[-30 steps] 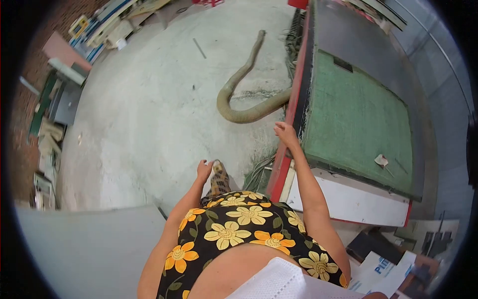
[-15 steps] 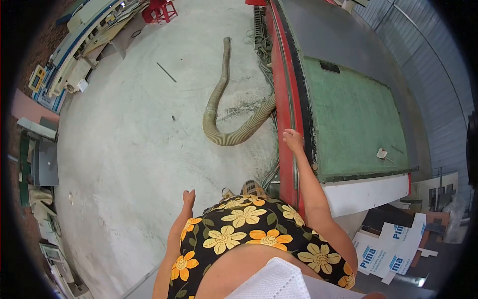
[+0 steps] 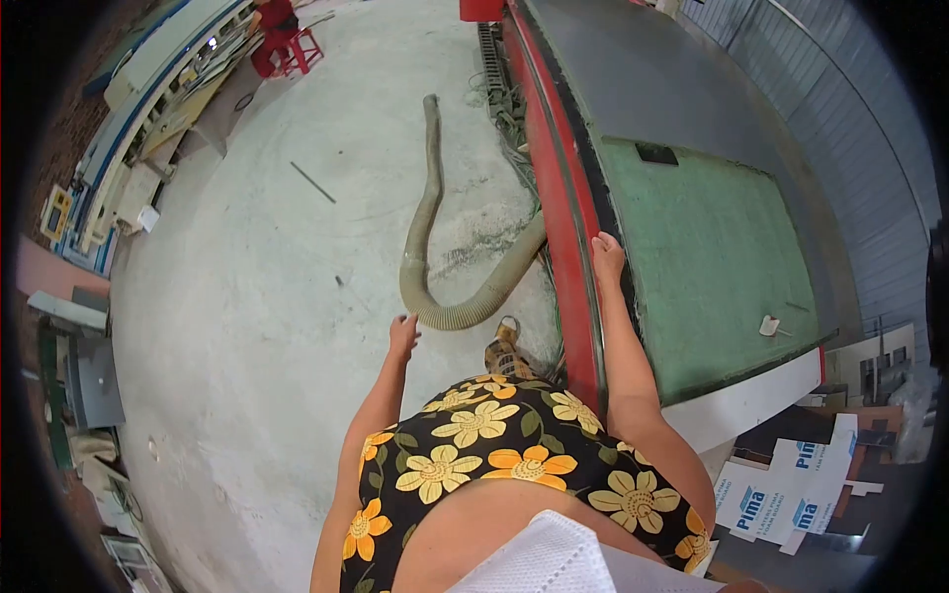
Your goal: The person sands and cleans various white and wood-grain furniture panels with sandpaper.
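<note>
My left hand point(image 3: 403, 338) hangs over the concrete floor with its fingers loosely apart and nothing in them. In this view it overlaps the near bend of a ribbed flexible hose point(image 3: 457, 317), which curls across the floor towards the machine. To the right, my right hand point(image 3: 608, 261) is held over the red side rail point(image 3: 559, 188) of a long machine table, beside its black edge. Its fingers are loosely bent, holding nothing. Below, one shoe point(image 3: 507, 329) shows in front of the floral top I wear.
A green sheet point(image 3: 707, 247) covers part of the machine table, with a small white piece point(image 3: 769, 325) on it. At far left stands a long blue-and-white machine point(image 3: 124, 148). A person in red point(image 3: 275, 20) is near a red stool point(image 3: 304, 49). Printed boards point(image 3: 786, 491) lie at lower right.
The view has moved forward along the machine, and the hose now appears closer to me. My left hand has swung up and forward; my right hand has shifted towards the black table edge.
</note>
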{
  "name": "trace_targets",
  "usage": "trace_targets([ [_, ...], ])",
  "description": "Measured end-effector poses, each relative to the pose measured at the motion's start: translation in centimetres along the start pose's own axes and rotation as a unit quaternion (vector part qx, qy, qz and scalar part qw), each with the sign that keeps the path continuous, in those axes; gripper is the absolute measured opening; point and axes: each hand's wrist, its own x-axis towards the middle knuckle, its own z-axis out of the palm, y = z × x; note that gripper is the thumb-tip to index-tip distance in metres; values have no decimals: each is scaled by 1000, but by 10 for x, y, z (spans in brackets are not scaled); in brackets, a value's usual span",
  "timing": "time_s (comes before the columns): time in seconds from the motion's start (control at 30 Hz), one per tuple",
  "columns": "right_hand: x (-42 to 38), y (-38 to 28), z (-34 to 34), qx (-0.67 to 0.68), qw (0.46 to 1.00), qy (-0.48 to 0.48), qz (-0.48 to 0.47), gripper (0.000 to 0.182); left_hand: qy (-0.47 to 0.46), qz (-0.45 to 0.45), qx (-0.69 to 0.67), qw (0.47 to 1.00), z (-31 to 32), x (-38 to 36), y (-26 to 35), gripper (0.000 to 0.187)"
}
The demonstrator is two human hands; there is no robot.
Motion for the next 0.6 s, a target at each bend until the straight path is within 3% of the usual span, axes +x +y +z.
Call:
trace_targets([
  [0.13, 58, -14, 12, -29, 998, 40, 29, 45, -57, 64, -11, 996, 63, 48, 105, 63],
  [0.27, 123, 11, 26, -63, 997, 46, -2, 51, -117, 78, -12, 990, 118, 79, 166, 63],
  [0.5, 173, 1, 34, -146, 989, 30, -16, 68, -145, 75, 50, 985, 185, 109, 213, 60],
  [0.6, 184, -3, 41, -165, 986, 19, 4, 72, -156, 120, 56, 979, 207, 142, 224, 57],
])
